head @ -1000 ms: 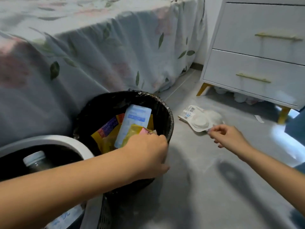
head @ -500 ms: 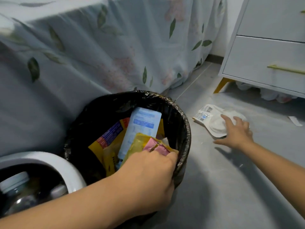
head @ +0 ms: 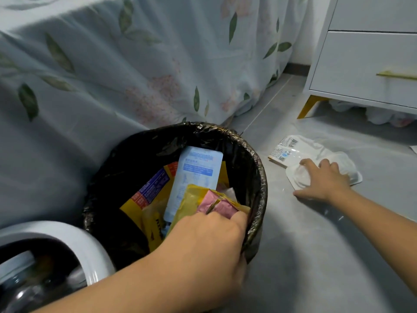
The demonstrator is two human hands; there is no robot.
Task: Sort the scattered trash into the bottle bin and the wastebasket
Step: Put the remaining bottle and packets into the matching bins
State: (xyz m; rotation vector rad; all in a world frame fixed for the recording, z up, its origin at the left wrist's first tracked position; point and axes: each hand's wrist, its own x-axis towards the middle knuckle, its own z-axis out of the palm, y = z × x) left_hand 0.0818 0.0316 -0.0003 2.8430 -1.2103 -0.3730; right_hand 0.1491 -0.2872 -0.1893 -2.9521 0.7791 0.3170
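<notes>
the left hand (head: 203, 249) pinches yellow-pink wrappers (head: 212, 203) over the wastebasket (head: 257, 177); the right hand (head: 322, 180), fingers spread, presses on the white plastic packaging (head: 302, 150) on the floor (head: 316, 256)

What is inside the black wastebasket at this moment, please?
Inside the wastebasket lie a pale blue packet and a yellow wrapper. The left hand holds a yellow and pink wrapper over them. The bottom is covered.
</notes>
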